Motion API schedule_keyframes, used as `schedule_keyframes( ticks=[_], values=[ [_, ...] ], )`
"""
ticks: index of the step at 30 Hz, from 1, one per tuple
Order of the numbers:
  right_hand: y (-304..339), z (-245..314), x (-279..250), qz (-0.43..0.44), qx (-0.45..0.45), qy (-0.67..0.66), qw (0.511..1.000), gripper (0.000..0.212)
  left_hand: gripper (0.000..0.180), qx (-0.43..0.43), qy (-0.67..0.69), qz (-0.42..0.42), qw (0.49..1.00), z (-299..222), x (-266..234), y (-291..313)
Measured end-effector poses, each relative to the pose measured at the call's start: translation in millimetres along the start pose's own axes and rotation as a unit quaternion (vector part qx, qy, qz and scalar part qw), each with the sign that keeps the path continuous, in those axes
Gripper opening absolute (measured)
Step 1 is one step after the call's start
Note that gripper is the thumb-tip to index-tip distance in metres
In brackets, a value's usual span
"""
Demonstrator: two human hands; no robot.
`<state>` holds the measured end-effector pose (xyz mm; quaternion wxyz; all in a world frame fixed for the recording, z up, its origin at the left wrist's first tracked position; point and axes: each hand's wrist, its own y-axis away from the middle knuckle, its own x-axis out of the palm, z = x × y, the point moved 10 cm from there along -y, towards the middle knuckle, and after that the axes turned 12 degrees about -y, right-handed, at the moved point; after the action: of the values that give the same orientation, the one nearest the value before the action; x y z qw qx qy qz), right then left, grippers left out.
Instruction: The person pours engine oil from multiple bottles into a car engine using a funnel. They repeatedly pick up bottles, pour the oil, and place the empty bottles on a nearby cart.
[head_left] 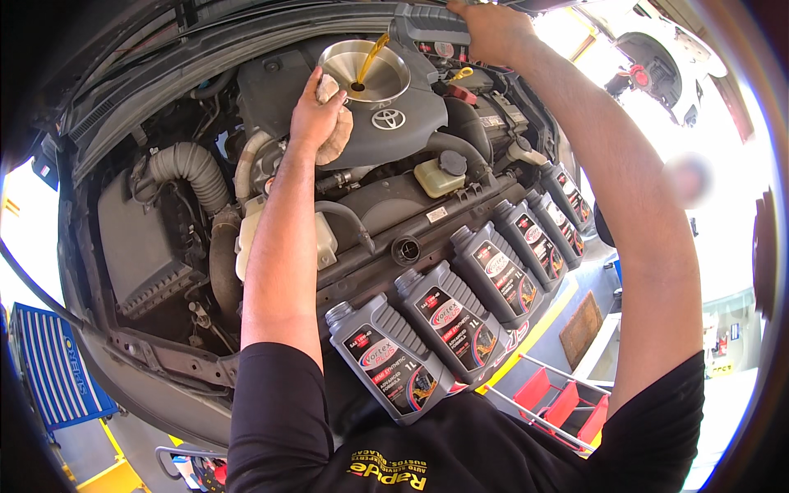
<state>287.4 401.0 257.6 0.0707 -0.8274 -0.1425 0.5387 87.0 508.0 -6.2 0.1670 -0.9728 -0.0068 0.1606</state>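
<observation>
My right hand (496, 34) grips a grey oil bottle (431, 25), tipped on its side at the top of the head view. From its mouth a stream of amber oil (374, 57) runs down into a metal funnel (341, 59), which stands over the dark engine cover (382, 141). My left hand (315, 119) is closed around a crumpled pale rag (335, 141) at the funnel's near left side, fingertips close to the rim. Whether those fingers also steady the funnel, I cannot tell. The funnel's spout is hidden.
Several grey oil bottles (390, 357) stand in a row along the bay's front edge, below my arms. A coolant tank (440, 174) and an air filter box (140, 238) sit in the bay. Red trays (559, 403) and a blue cabinet (62, 366) flank the car.
</observation>
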Motion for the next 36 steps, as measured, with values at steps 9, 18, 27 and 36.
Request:
schedule_keyframes(
  ticks=[9, 18, 27, 36],
  values=[
    [0.9, 11.6, -8.4, -0.001, -0.019, 0.011, 1.0, 0.047, 0.074, 0.014, -0.017, -0.014, 1.0, -6.6, -4.0, 2.7],
    [-2.8, 18.1, -14.9, 0.015, 0.009, 0.023, 1.0, 0.047, 0.074, 0.015, -0.017, -0.015, 1.0, -2.6, -3.2, 1.6],
    [-10.7, 22.6, -14.5, 0.005, -0.024, 0.035, 0.999, 0.044, 0.074, -0.011, -0.012, -0.002, 1.0, -5.9, -2.5, 5.7],
    [-14.1, 28.3, -20.4, 0.011, -0.022, 0.022, 0.999, 0.047, 0.078, 0.011, -0.016, -0.003, 1.0, -2.5, -1.0, 3.0]
  ],
)
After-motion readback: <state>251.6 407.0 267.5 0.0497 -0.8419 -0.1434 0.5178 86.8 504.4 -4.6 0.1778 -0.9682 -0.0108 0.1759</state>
